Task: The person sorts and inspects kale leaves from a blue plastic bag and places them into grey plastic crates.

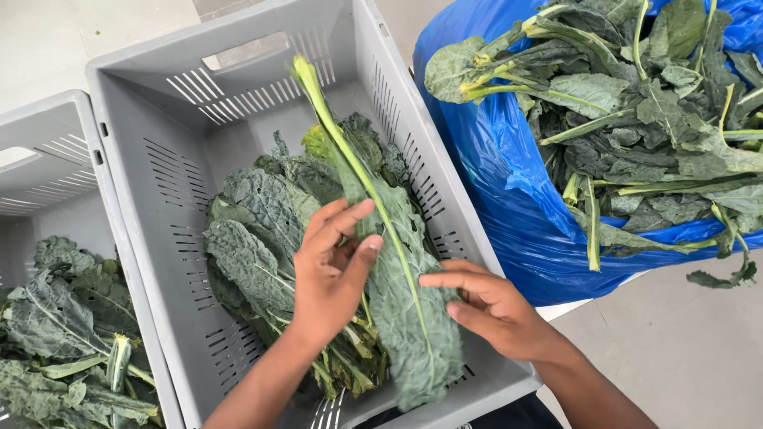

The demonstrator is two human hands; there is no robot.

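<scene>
My left hand (330,274) grips a long dark green kale leaf (401,278) by its middle, thumb over its pale stem, above a grey slotted crate (143,151). My right hand (489,306) touches the leaf's right edge with flat, spread fingers. The leaf's stalk points away from me toward the crate's far wall. Under it lies a pile of kale leaves (254,238) stacked in the crate.
A second grey crate (48,151) on the left holds more kale (56,334). On the right, a blue plastic bag (509,191) is full of loose kale leaves (652,111). Pale floor shows around them.
</scene>
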